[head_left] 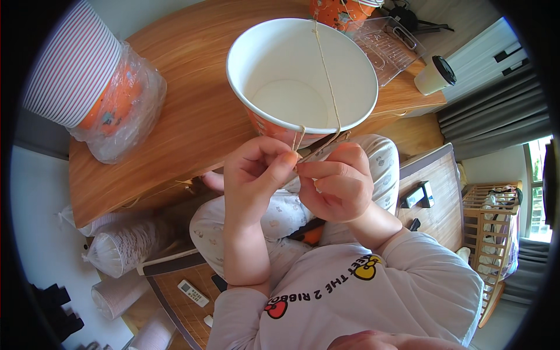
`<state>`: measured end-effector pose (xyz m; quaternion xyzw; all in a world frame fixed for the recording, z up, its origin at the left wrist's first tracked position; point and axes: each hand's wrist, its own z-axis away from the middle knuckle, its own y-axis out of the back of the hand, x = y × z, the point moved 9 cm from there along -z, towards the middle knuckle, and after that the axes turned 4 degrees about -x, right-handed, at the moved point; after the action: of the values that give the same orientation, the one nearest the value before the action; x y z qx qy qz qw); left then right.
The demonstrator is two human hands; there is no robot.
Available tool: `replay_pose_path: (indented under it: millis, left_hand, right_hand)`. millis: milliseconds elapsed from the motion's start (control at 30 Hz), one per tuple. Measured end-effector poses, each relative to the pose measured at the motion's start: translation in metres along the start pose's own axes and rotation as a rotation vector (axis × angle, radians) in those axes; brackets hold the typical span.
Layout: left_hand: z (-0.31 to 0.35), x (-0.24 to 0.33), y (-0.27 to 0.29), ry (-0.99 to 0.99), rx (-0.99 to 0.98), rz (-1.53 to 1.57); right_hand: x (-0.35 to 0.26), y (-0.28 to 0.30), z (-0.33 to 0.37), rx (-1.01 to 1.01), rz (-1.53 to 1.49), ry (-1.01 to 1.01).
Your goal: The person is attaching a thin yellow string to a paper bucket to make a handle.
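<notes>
A large white-lined paper bucket (291, 96) with an orange outside stands at the near edge of the wooden table, its mouth tilted toward me. Thin tan string (330, 81) runs across the mouth from the far rim to the near rim, and a short loop hangs over the near side. Just below that rim, my left hand (259, 169) pinches the string between thumb and forefinger. Close beside it, my right hand (338, 184) is closed with its fingertips on the string too. Whether a knot lies between the fingertips is too small to tell.
On the wooden table (181, 76), a tall stack of nested buckets (73, 70) in clear plastic stands left. At the far right are another orange bucket (338, 13), a clear plastic tray (382, 49) and a lidded cup (434, 76). Bagged stacks (125, 248) lie below left, near a remote (193, 293).
</notes>
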<state>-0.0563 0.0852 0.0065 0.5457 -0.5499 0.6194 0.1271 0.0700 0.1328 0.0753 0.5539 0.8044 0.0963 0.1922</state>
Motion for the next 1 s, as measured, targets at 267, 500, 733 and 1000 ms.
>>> replay_pose_path:
  millis: [267,500,733,1000]
  left_hand:
    - [-0.001,0.002,0.002,-0.002,0.037,-0.032]
    - [0.001,0.002,0.0,-0.048,0.037,-0.056]
    - [0.002,0.0,-0.004,-0.043,0.025,-0.001]
    - [0.001,0.003,-0.005,-0.072,0.019,-0.029]
  right_hand:
    - [-0.002,0.0,-0.003,-0.08,0.029,0.002]
    - [0.012,0.007,0.0,-0.045,-0.059,-0.164]
    - [0.029,-0.004,0.009,-0.036,-0.39,-0.441]
    - [0.038,-0.003,0.015,-0.029,-0.525,-0.525]
